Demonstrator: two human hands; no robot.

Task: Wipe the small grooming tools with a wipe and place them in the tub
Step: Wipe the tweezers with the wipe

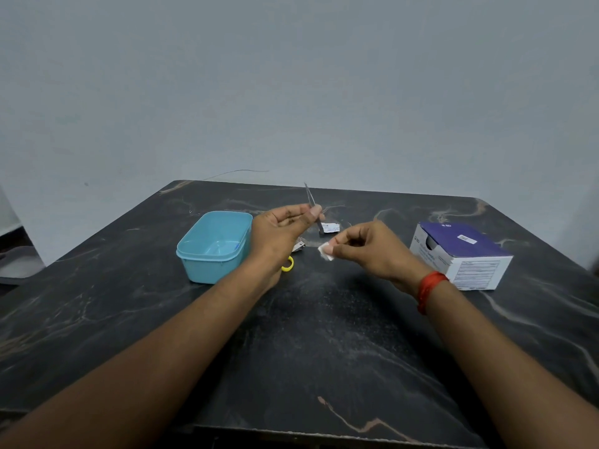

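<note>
The dark marble table [291, 335] carries everything; at three o'clock sits a purple-and-white box [462, 254], probably the wipe supply; at nine o'clock the blue tub [212, 246] stands open and looks empty, ready to receive; the left hand [278, 234] pinches the tweezers [311, 205] upright, tip toward twelve, exposing the metal; the right hand [366, 249] clamps a white wipe [325, 252] between fingertips, just apart from them.

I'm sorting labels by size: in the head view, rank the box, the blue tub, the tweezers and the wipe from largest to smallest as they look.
1. box
2. blue tub, close to the box; the box looks a little larger
3. tweezers, long but very thin
4. wipe, partly hidden by the right hand
</note>
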